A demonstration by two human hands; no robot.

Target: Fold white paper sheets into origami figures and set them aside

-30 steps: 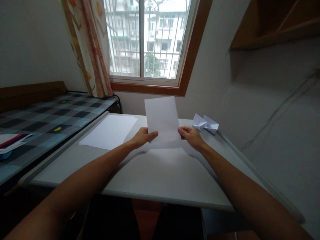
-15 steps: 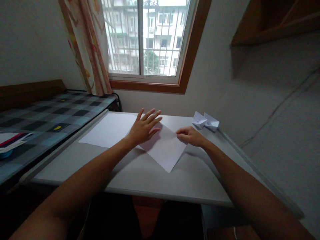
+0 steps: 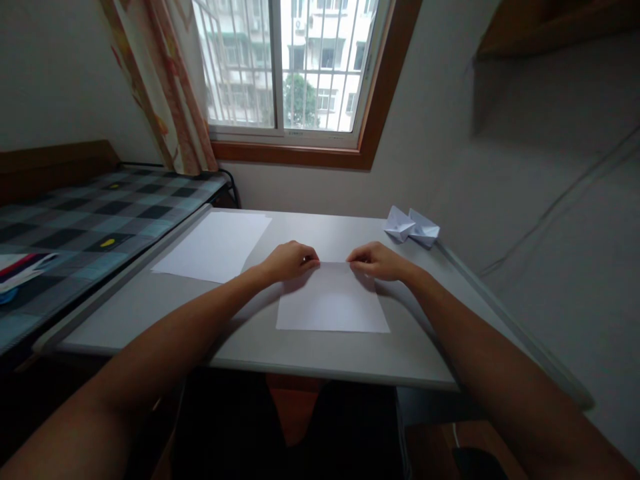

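Observation:
A white sheet of paper (image 3: 332, 303) lies on the table in front of me, its near edge roughly parallel to the table's front. My left hand (image 3: 294, 260) is closed in a pinch on the far edge of the sheet, towards its left. Further right along that same edge, my right hand (image 3: 375, 261) pinches the paper between thumb and fingers. The far corners of the sheet are hidden by my hands. Off to the left rests a stack of white paper (image 3: 213, 245). Two folded paper shapes (image 3: 411, 227) stand at the back right.
The white table (image 3: 320, 357) reaches to the wall below a barred window (image 3: 283, 67). On the left is a bed (image 3: 100, 220) with a checked cover. A wooden shelf (image 3: 555, 33) juts out at upper right, above a cable (image 3: 555, 207) on the wall.
The sheet has turned from corner-first to edge-first. My left hand has gone from spread fingers to a pinch on the far edge. The view has tipped slightly downward.

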